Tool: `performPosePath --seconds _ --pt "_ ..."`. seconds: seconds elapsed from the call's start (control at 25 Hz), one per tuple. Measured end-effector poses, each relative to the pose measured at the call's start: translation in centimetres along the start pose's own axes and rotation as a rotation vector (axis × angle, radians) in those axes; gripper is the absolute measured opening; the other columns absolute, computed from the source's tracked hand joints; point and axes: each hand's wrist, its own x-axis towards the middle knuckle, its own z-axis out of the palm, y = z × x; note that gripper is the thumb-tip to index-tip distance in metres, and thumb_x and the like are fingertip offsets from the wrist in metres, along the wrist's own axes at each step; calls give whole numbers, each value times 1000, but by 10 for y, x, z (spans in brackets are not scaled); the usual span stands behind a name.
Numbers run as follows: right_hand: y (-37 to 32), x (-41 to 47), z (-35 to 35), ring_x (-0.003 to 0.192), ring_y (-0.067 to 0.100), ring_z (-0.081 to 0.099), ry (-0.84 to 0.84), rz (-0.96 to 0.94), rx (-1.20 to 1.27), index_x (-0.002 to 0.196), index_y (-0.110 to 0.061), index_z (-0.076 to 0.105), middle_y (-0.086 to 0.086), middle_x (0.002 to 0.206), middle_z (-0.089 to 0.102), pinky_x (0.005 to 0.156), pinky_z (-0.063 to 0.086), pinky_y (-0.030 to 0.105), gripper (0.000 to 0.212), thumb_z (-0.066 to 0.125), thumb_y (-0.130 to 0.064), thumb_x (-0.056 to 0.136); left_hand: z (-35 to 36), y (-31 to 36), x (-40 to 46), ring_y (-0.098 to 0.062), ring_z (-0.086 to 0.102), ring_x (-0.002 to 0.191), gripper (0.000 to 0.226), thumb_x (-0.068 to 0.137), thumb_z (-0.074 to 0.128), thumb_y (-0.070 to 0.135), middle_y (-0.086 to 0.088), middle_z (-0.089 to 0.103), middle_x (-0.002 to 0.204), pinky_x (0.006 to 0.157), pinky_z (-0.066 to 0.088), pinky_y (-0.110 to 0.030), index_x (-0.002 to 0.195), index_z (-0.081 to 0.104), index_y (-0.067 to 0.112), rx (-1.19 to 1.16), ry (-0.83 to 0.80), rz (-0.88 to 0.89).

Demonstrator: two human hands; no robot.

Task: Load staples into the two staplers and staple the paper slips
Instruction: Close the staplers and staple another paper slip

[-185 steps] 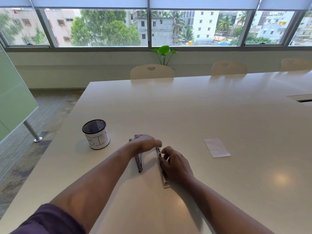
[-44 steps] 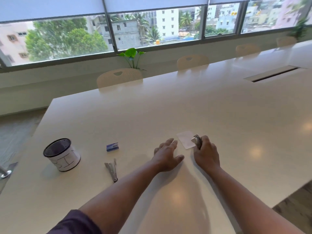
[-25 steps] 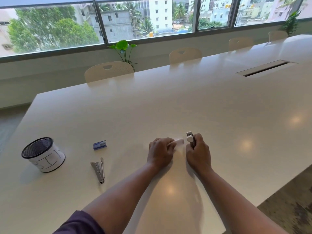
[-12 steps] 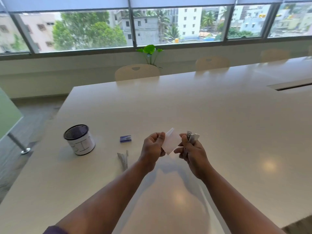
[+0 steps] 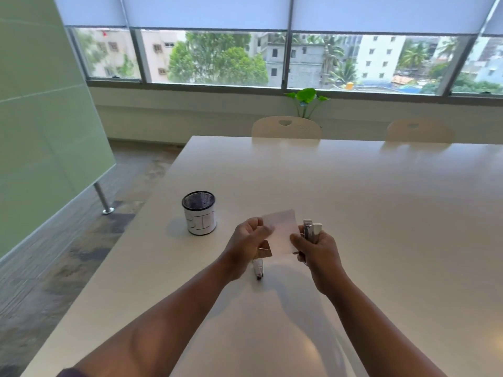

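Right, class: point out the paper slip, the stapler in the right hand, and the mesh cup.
paper slip point(image 5: 281, 229), head view, middle of the sheet.
stapler point(image 5: 312, 230), head view, its top end above the fingers.
mesh cup point(image 5: 201, 221), head view, its white side wall.

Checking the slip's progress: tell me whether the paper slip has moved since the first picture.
Yes. The paper slip is up off the table, held between left hand and right hand, nearer the mesh cup.

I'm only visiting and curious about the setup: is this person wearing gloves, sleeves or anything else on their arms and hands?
No gloves: the left hand and right hand are bare, and both forearms are uncovered. I can see no rings, watch or wristbands. The only clothing visible is a dark purple sleeve edge high on the left arm, at the bottom of the picture. The right arm leaves the frame before any sleeve appears.
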Motion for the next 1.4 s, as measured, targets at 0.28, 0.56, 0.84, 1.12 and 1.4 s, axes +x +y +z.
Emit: performPosePath --seconds 0.28,0.56,0.84,1.12,1.4 --pt "-4 8 19 71 11 56 -68 -26 18 96 -20 72 -5 81 67 59 41 26 10 66 -12 96 -32 0 -2 -20 68 77 18 91 64 -8 -8 74 82 73 60 -34 93 73 7 68 84 55" --pt "-10 10 20 84 8 68 -270 -103 -90 81 -20 66 -3 108 79 67 52 22 31 59 8 92 -37 8 -1 -4 73 71 31 92 58 -11 4 80 84 62 58 -19 85 79 10 105 106 55" --pt "-2 6 13 89 13 70 -237 -137 -141 84 -6 69 -6 108 79 73 55 28 28 54 18 87 -38 13 -2 -12 72 82 16 91 67 0 -3 79 96 70 58 -22 100 76 9 11 44 -31" --pt "-10 4 11 83 8 68 -188 -190 -204 96 -23 78 -5 95 77 77 52 21 19 66 -8 96 -30 18 -10 -1 64 63 35 87 70 0 3 75 91 60 48 -10 109 71 28 404 21 114" --pt "-9 0 18 67 6 61 -293 -188 -173 94 -23 78 -8 76 72 60 47 16 18 68 -8 94 -18 18 -9 -10 69 77 41 84 76 -1 2 72 89 74 57 -22 118 66 20 238 12 258"
